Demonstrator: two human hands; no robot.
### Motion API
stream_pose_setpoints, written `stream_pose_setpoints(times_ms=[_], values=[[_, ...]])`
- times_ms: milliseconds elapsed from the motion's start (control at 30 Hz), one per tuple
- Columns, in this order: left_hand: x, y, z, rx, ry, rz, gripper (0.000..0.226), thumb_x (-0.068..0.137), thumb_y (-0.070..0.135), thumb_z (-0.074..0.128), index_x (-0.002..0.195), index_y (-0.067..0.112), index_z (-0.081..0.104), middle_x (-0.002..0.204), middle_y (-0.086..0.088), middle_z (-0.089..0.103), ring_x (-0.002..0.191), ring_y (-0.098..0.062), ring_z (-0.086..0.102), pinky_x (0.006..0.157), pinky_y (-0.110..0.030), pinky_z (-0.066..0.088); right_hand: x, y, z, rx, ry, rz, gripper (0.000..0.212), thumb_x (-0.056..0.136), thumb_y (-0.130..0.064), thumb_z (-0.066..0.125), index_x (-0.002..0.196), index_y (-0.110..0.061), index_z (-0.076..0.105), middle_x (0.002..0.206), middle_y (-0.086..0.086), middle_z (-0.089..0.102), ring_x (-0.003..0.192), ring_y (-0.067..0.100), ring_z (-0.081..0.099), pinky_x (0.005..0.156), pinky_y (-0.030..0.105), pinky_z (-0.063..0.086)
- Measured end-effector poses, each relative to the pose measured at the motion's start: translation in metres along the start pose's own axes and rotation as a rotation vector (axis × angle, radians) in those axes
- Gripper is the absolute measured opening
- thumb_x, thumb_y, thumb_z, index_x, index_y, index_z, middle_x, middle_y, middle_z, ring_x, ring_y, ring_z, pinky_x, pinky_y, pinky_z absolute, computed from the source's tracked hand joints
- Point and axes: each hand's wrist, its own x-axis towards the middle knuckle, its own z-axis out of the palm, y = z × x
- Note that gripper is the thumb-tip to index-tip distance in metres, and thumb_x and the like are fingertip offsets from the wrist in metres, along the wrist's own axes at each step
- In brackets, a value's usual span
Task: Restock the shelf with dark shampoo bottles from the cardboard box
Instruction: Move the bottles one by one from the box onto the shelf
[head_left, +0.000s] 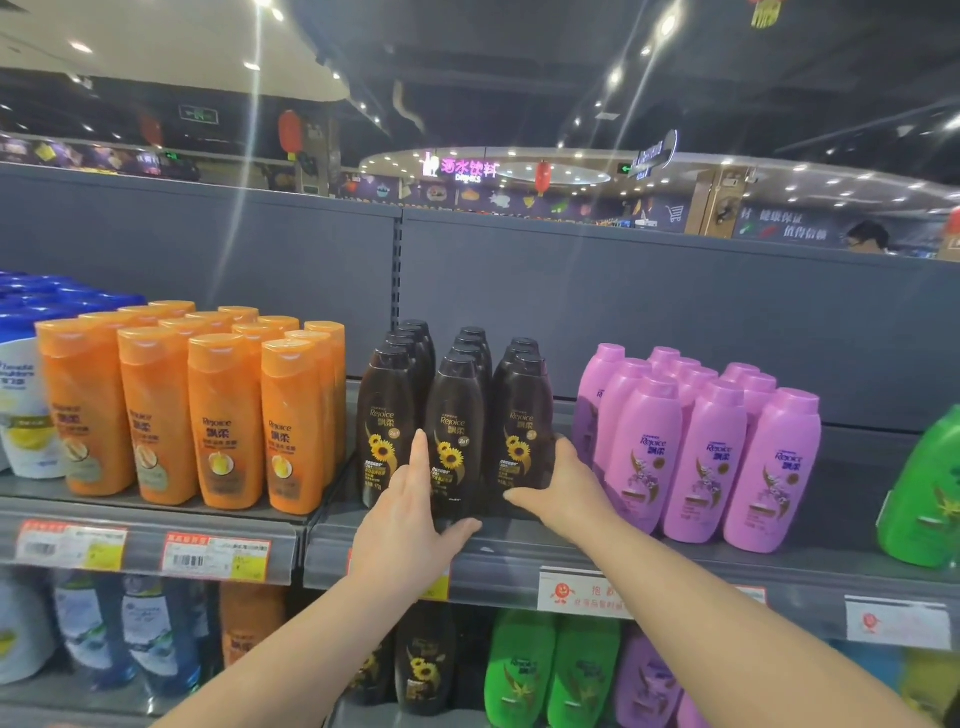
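Note:
Several dark shampoo bottles (457, 415) with sunflower labels stand in three rows on the top shelf (519, 551), between orange and pink bottles. My left hand (410, 514) lies with straight fingers against the lower front of the left and middle front bottles, its thumb along the shelf edge. My right hand (561, 488) lies flat against the lower front of the right front bottle. Neither hand holds anything. The cardboard box is not in view.
Orange bottles (223, 415) fill the shelf to the left, pink bottles (701, 452) to the right, with a green bottle (924, 499) at the far right. The shelf below (363, 717) holds more dark, green and purple bottles. Price tags (215, 558) line the shelf rail.

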Motion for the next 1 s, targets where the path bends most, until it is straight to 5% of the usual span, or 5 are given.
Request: stream_pose_setpoints(times_ms=[233, 400, 567, 700, 1000], values=[[-0.023, 0.024, -0.004, -0.023, 0.082, 0.213, 0.088, 0.071, 0.047, 0.072, 0.141, 0.019, 0.027, 0.112, -0.001, 0.055, 0.103, -0.022, 0.053, 0.089, -0.041, 0.048, -0.067, 0.003, -0.032, -0.164, 0.090, -0.180, 0.075, 0.079, -0.036, 0.067, 0.140, -0.032, 0.025, 0.142, -0.002, 0.044, 0.127, 0.017, 0.045, 0.098, 0.032, 0.040], [-0.054, 0.053, 0.024, -0.155, -0.042, 0.472, 0.062, 0.076, 0.047, 0.064, 0.125, 0.011, 0.049, 0.089, 0.000, 0.057, 0.081, -0.024, 0.060, 0.068, -0.039, 0.051, -0.128, 0.051, -0.072, -0.357, 0.147, -0.173, 0.061, 0.081, -0.037, 0.062, 0.137, -0.029, 0.038, 0.138, -0.005, 0.049, 0.123, 0.013, 0.044, 0.098, 0.027, 0.035], [-0.084, 0.078, 0.062, -0.035, -0.307, 0.546, 0.066, 0.067, 0.056, 0.059, 0.115, 0.011, 0.060, 0.093, -0.007, 0.066, 0.083, -0.031, 0.066, 0.065, -0.041, 0.056, -0.189, 0.123, -0.118, -0.450, 0.202, 0.027, 0.063, 0.082, -0.035, 0.064, 0.138, -0.025, 0.037, 0.140, -0.004, 0.046, 0.129, 0.017, 0.040, 0.105, 0.030, 0.032], [-0.108, 0.121, 0.104, 0.047, -0.517, 0.524, 0.065, 0.073, 0.059, 0.063, 0.127, 0.024, 0.049, 0.121, 0.001, 0.055, 0.108, -0.025, 0.056, 0.085, -0.037, 0.048, -0.248, 0.181, -0.154, -0.459, 0.281, 0.207, 0.064, 0.081, -0.038, 0.063, 0.138, -0.027, 0.035, 0.141, -0.007, 0.044, 0.130, 0.013, 0.038, 0.104, 0.025, 0.030], [-0.250, 0.302, 0.235, 0.084, -0.964, 0.709, 0.066, 0.076, 0.063, 0.055, 0.128, 0.024, 0.043, 0.130, -0.002, 0.049, 0.121, -0.021, 0.047, 0.097, -0.033, 0.041, -0.444, 0.324, -0.270, -0.506, 0.288, 0.728, 0.069, 0.076, -0.046, 0.064, 0.137, -0.024, 0.038, 0.141, -0.003, 0.043, 0.131, 0.015, 0.039, 0.105, 0.027, 0.033]])
